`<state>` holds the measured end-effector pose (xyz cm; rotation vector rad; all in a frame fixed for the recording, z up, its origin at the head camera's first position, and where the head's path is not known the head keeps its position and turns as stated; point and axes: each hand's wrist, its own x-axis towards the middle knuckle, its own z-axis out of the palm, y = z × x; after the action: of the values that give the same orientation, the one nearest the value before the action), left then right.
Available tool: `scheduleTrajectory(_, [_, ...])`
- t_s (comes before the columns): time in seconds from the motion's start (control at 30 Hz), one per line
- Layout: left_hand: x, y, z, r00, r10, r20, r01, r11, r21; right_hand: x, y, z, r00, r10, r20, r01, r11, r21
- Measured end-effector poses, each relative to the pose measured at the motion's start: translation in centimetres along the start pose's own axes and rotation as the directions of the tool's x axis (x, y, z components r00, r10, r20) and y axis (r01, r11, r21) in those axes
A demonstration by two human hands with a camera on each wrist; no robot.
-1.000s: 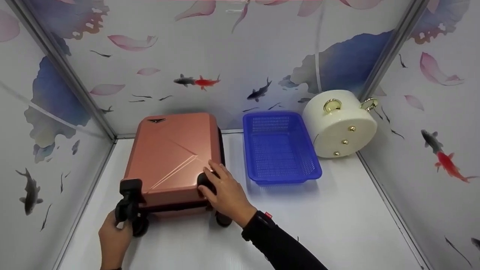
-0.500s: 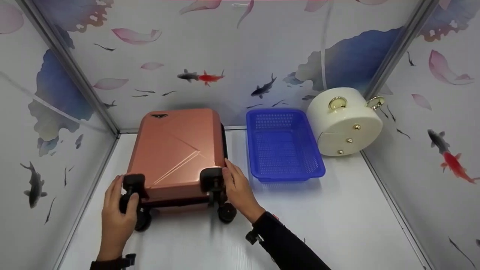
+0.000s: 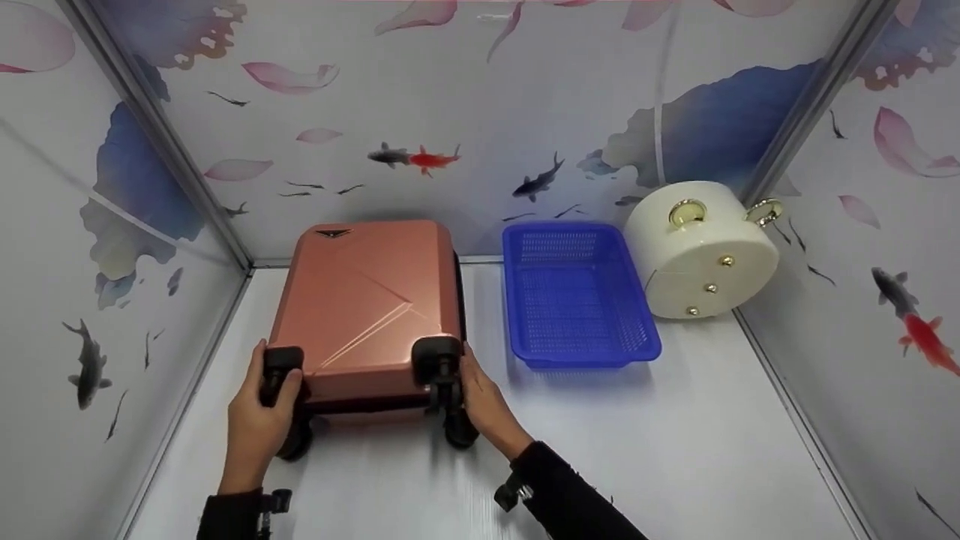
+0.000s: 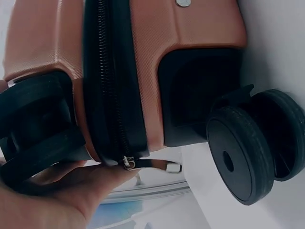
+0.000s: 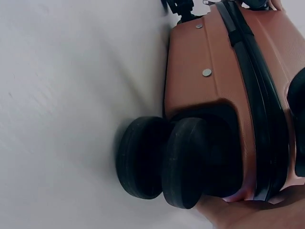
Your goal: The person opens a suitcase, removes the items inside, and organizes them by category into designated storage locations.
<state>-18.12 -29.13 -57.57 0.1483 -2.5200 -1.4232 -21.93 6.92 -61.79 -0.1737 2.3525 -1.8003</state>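
Observation:
A rose-pink hard-shell suitcase (image 3: 367, 300) lies flat on the white surface, its black wheels toward me. My left hand (image 3: 255, 424) grips its near left corner, thumb against the upper black wheel (image 4: 40, 124) and fingers along the side. On the other side my right hand (image 3: 491, 401) presses the near right corner with fairly straight fingers, beside the black wheels (image 3: 448, 390). A dark zipper (image 4: 106, 71) runs around the suitcase between its two shells. Its pull tab (image 4: 159, 164) hangs out close to the left hand. Lower double wheels (image 5: 162, 162) show in the right wrist view.
Right of the suitcase sits a blue perforated plastic basket (image 3: 517, 300). A round cream-white case (image 3: 712, 277) with gold rings and studs stands next to it in the back right corner. Printed wall panels (image 3: 480, 97) enclose the surface on the sides and back.
My left hand has moved up from the lower wheel onto the corner. My right hand has slid off the suitcase's top corner to its right side. The head view has shifted slightly.

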Motion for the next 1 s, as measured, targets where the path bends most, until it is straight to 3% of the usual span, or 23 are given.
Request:
scheduleTrajectory(0.33, [0.0, 0.7, 2.2, 0.999, 0.051, -0.015, -0.051, 0.999, 0.008, -0.9, 0.9, -1.2, 0.995, -0.060, -0.082, 0.059, 0.998, -0.021])
scheduleTrajectory(0.53, [1.1, 1.2, 4.0, 0.996, 0.085, -0.003, -0.085, 0.996, -0.003, -0.7, 1.8, -1.7, 0.986, -0.067, -0.152, 0.074, 0.997, 0.039])
scheduleTrajectory(0.73, [2.2, 1.3, 5.1, 0.996, 0.089, 0.006, -0.089, 0.996, -0.002, -0.3, 3.0, -2.1, 0.991, -0.023, -0.131, 0.030, 0.998, 0.051])
scheduleTrajectory(0.9, [3.2, 1.6, 5.7, 0.995, 0.091, 0.032, -0.091, 0.996, 0.007, 0.1, 3.7, -2.9, 0.996, -0.031, -0.089, 0.036, 0.998, 0.055])
scheduleTrajectory(1.0, [3.1, 2.0, 5.9, 0.995, 0.101, 0.025, -0.102, 0.993, 0.064, 0.2, 4.0, -3.2, 0.996, -0.033, -0.080, 0.037, 0.999, 0.040])
